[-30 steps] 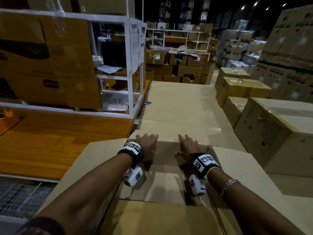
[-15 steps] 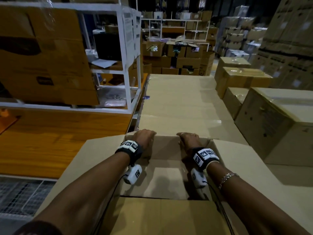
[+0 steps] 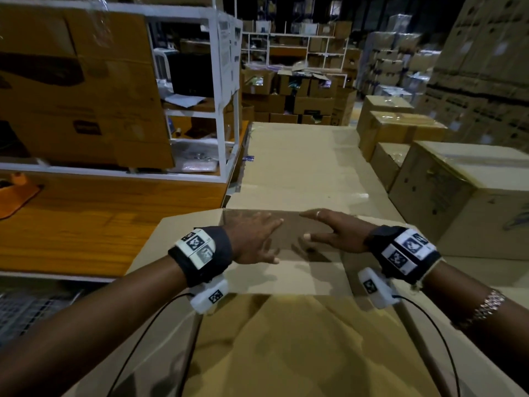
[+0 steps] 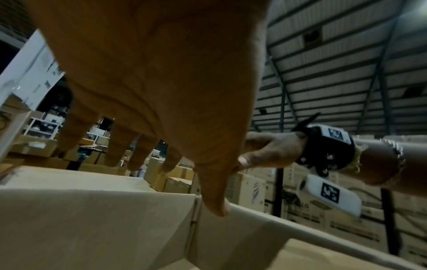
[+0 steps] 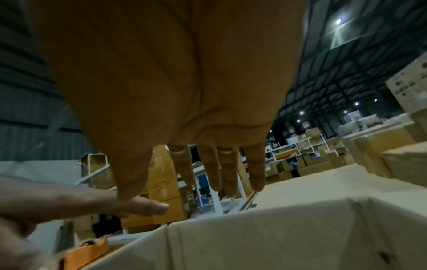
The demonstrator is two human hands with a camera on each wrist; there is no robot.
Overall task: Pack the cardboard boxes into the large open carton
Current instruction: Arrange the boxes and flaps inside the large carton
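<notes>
The large open carton (image 3: pixel 183 242) stands right in front of me, its far wall (image 3: pixel 289 224) upright and its side flaps spread out. Inside it lies a pale flat cardboard face (image 3: pixel 286 277); I cannot tell whether that is a packed box. A brown near flap (image 3: pixel 286 353) fills the bottom of the head view. My left hand (image 3: pixel 254 239) and right hand (image 3: pixel 335 233) hover just above the far wall, fingers straight, holding nothing. From the left wrist, the spread fingers (image 4: pixel 138 155) hang over the carton edge (image 4: pixel 92 210). The right wrist view shows straight fingers (image 5: pixel 219 173) above the carton rim (image 5: pixel 254 228).
Beyond the carton stretches a long flat cardboard surface (image 3: pixel 300 161). Several sealed cartons (image 3: pixel 458 196) stand close on the right. A white shelf rack (image 3: pixel 223 110) with boxes sits on a wooden bench (image 3: pixel 86 224) to the left. Stacked cartons fill the background.
Both hands gripped the far wall's top edge half a second ago; now they have let go and lifted, with fingers straight. The view has dropped closer, and the near flap looms larger.
</notes>
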